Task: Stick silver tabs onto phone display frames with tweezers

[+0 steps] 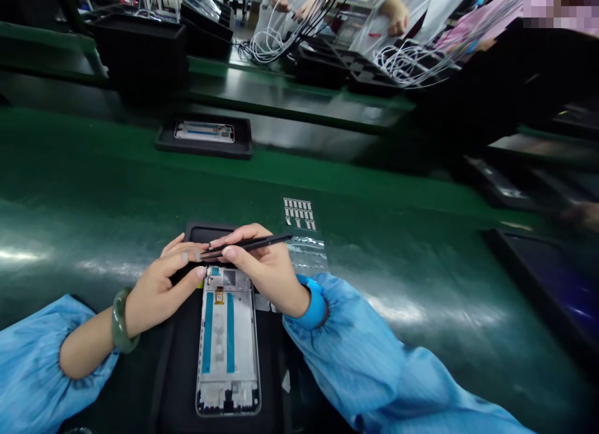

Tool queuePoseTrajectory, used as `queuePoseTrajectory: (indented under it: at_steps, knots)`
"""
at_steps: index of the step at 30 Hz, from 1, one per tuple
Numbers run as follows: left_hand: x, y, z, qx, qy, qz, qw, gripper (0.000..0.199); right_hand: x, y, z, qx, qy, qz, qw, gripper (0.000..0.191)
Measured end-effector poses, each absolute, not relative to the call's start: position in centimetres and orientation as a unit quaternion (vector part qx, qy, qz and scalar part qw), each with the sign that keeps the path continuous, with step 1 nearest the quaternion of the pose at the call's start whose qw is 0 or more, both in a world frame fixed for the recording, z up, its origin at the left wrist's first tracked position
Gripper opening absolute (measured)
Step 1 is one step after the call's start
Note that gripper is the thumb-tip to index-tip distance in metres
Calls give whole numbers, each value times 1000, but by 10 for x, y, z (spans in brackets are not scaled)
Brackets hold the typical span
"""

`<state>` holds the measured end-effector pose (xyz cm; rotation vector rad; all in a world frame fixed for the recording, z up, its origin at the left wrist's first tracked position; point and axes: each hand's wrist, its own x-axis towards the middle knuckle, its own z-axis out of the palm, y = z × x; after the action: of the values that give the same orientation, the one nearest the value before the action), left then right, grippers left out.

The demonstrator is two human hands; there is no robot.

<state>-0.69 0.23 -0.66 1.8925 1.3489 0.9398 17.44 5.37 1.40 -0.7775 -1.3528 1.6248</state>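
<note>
Checking the hands first. Right hand [262, 265]: half closed, thumb and fingers pinching black tweezers [248, 246], tips pointing left, tail sticking out right. Left hand [163, 296]: fingers curled in, just at the tweezer tips, thumb at the top edge of the phone mid-frame [228, 343]. Can't tell if the left hand has hold of anything; any part at the tips is too small to see.

Mid-frame lies flat on a black mat [180, 371], long axis pointing away from the person, top end under the hands. Metal frame, two blue adhesive strips [208, 340] running lengthwise. Jade bangle [122, 320] on left wrist, blue wrist band [313, 306] on right, both forearms in blue sleeves [369, 371].

Right of the hands on the green bench [93, 215]: clear plastic film [306, 253], and past it a sheet of small white parts in rows [299, 212]. Farther on, a second phone frame [203, 132] in a black tray [203, 152]. Far side: black bins [138, 53], white cable bundles [269, 44], co-workers in white coats [397, 15] handling cables.
</note>
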Motion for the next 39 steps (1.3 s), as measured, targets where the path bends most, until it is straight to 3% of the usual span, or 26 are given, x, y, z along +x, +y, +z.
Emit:
queuePoseTrajectory:
  at_steps: [8,13,19,27,39]
  knots:
    - [-5,2,-5,729,515,315,322,29,185,47,22,-376,-605,547,439,14]
    - [-9,2,-6,749,513,306,287,34,200,50,23,-427,-518,575,467,19]
    - [-18,3,-7,831,459,216,230,41,203,48,12,-468,-464,612,437,22]
    - [-17,5,-9,831,461,217,223,29,196,45,1,-483,-569,540,391,20]
    - [-21,7,-13,840,441,227,220,30,196,41,-3,-512,-620,468,366,18]
